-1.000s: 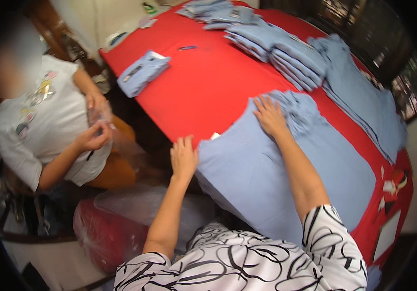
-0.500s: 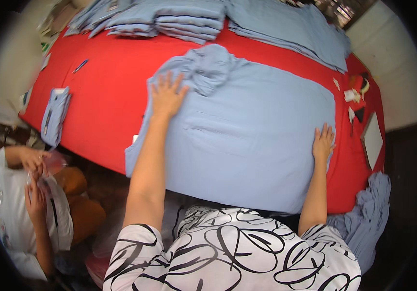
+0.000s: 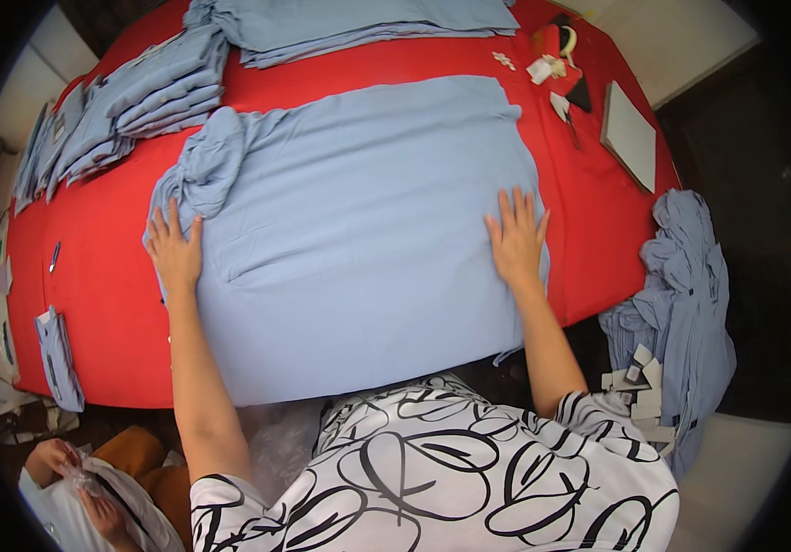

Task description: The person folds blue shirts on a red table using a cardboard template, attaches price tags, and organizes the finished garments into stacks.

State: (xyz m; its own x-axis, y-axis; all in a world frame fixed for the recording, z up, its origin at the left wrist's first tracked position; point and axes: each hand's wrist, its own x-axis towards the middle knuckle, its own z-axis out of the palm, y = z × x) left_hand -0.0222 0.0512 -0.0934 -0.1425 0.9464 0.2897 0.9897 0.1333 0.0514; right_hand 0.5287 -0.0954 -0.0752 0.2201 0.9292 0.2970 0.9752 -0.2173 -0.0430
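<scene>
A light blue garment [image 3: 368, 221] is lying across the red-covered desk [image 3: 589, 221], bunching at its far left corner. My left hand [image 3: 177, 256] is resting on it near the left edge, spread wide; my right hand [image 3: 517, 244] is lying, also spread, by the right edge. Folded blue garments [image 3: 170, 97] are sitting beyond, and at lower left a co-worker [image 3: 106, 515] is holding clear plastic [image 3: 81, 478].

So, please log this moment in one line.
left hand: flat on blue garment, left edge | right hand: flat, right side | garment: spread over red tablecloth
</scene>
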